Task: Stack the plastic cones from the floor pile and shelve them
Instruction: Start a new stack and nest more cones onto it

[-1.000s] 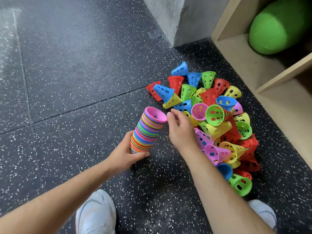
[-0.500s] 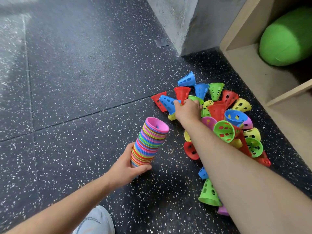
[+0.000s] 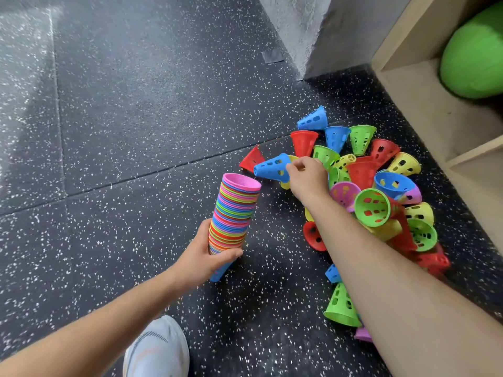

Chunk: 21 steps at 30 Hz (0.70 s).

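A tall stack of nested coloured cones [image 3: 234,213], pink rim on top, leans to the right above the floor. My left hand [image 3: 205,257] grips it near its lower end. My right hand [image 3: 307,176] pinches the rim of a blue cone [image 3: 270,167], which lies on its side with its tip pointing left, just above and right of the stack's top. A pile of several loose cones [image 3: 381,191] in red, green, yellow, blue and purple lies on the floor to the right, partly hidden by my right forearm.
A wooden shelf unit [image 3: 424,110] stands at the right, with a green cushion [image 3: 473,53] in its compartment. A grey wall corner [image 3: 307,36] rises behind the pile. My white shoe [image 3: 158,349] is at the bottom. Dark speckled floor [image 3: 136,104] stretches left.
My right hand reached into the pile's far left side, took the blue cone and has lifted it toward the stack's top. The left hand keeps its grip on the stack.
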Each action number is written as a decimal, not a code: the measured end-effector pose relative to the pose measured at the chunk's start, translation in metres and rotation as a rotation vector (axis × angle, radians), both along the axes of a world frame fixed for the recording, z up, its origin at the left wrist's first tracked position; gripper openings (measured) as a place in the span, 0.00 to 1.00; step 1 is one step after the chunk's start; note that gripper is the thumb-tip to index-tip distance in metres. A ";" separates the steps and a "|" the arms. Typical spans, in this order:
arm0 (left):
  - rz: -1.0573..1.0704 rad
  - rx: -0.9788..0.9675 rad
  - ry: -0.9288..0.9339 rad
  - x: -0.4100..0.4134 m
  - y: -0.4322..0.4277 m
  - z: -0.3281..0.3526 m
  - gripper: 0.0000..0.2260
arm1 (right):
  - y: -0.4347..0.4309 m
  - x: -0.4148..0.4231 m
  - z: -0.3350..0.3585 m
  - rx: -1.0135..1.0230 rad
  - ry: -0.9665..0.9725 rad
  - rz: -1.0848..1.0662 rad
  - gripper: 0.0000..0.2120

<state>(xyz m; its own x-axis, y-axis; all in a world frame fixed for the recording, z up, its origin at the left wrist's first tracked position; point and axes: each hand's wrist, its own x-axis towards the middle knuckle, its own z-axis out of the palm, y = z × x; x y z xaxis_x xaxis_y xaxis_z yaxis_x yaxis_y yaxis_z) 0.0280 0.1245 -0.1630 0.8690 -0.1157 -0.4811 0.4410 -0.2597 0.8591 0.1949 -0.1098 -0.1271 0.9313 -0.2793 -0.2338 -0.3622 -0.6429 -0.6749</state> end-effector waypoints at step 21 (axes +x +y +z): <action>-0.008 -0.012 -0.022 -0.009 -0.004 0.016 0.33 | 0.017 -0.064 0.061 0.210 -0.325 0.535 0.06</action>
